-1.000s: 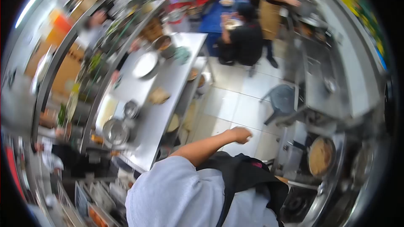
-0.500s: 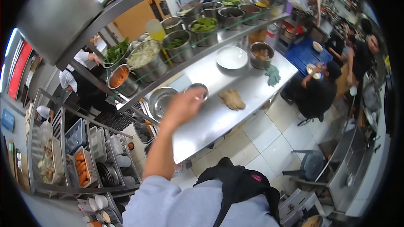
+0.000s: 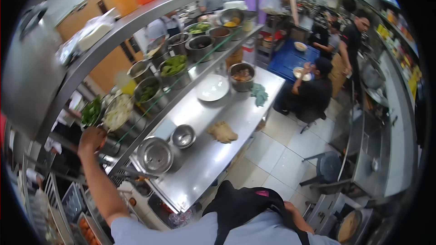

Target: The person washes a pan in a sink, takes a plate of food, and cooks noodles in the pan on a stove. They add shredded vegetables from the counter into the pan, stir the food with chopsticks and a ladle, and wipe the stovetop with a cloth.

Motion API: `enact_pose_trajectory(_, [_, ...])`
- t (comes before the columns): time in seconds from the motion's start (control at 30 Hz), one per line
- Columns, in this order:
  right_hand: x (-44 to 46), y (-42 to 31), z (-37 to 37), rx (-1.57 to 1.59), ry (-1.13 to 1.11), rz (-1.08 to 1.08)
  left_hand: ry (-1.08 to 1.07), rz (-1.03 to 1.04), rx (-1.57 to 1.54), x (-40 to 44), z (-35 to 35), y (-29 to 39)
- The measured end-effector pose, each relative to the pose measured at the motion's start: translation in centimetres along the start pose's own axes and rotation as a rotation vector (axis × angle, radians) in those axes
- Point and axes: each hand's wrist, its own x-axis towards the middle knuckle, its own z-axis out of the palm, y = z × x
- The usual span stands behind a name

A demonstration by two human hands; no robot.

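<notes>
My left hand (image 3: 92, 140) reaches out to the far left, down into a metal container at the end of the shelf. A little orange shredded carrot (image 3: 104, 142) shows beside the hand, while its fingers are hidden from me. Next to it stand a pot of pale shredded vegetable (image 3: 118, 111) and one of green leaves (image 3: 92, 111). On the steel table sit a small metal bowl (image 3: 183, 136) and a larger metal bowl (image 3: 155, 155). Part of my right forearm shows beside the apron, but the hand itself is out of sight.
A folded beige cloth (image 3: 222, 132), a white plate (image 3: 212, 87), a pot of brown food (image 3: 241, 77) and a green cloth (image 3: 259, 95) lie along the steel table (image 3: 200, 172). More pots line the shelf above. A person sits eating at the right, near a plastic stool (image 3: 326, 165).
My left hand has moved left from over the small bowl to the carrot container. The small bowl is now uncovered. My view has shifted, and my right forearm has come into sight.
</notes>
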Motion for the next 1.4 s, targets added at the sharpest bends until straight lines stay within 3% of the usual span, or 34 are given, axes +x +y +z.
enact_pose_trajectory(0.07, [0.5,3.7,0.1,0.06,0.021,0.174,-0.041,-0.022,-0.004,-1.4,-2.1,2.5])
enact_pose_trajectory(0.1, [0.5,6.1,0.0,0.152,0.054,0.321,0.016,0.015,0.145,1.3,1.5,-1.2])
enact_pose_trajectory(0.23, [4.2,14.7,-0.7,0.277,0.062,0.446,-0.041,-0.038,0.159,1.8,1.5,-0.8])
enact_pose_trajectory(0.27, [3.4,14.6,-0.9,0.313,0.087,0.433,-0.2,0.025,0.054,1.8,0.2,0.5])
enact_pose_trajectory(0.37, [2.7,12.8,-1.6,0.387,0.109,0.383,-0.124,0.027,0.163,3.2,1.8,-1.8])
enact_pose_trajectory(0.6, [-1.3,7.1,-1.8,0.38,0.083,0.229,-0.106,-0.057,-0.032,4.1,3.1,-3.4])
enact_pose_trajectory(1.1, [1.2,14.9,0.0,0.448,0.044,0.356,-0.105,-0.075,-0.197,4.5,3.6,-3.3])
enact_pose_trajectory(1.4, [1.2,14.9,0.2,0.411,0.067,0.266,-0.098,-0.073,-0.238,4.5,3.6,-3.0])
